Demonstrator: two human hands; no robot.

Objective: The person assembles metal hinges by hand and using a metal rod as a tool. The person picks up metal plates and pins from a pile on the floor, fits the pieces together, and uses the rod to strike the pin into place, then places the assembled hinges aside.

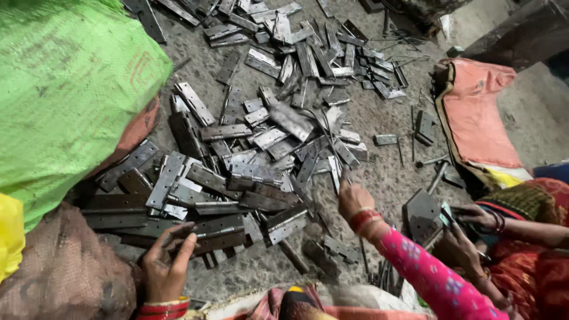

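Looking down from the head cam, I've got a big heap of metal hinges [255, 172] spread over a gritty concrete floor [385, 172], mostly flat steel leaves with screw holes, some folded, some lying open.

My left hand [166, 261] is down at the near edge of the heap, fingers loosely spread and curled, fingertips on a long dark hinge plate [219, 234]. Not closed around it, just touching the end of it.

My right hand [354, 198], in the pink flowered sleeve [427, 272], is reaching into the pile with the fingers pinched narrow around a thin metal pin [342, 172] standing out of the hinges. Can't tell how firm that pinch is.

Container-wise: a green woven sack [65, 89] bulges in on the left and a brownish sack [59, 272] sits below it. Both are closed off from view, so I can't see what's in them.

Off to the right, another person's hands [468, 228] hold a hinge just beside an orange cloth [474, 112].
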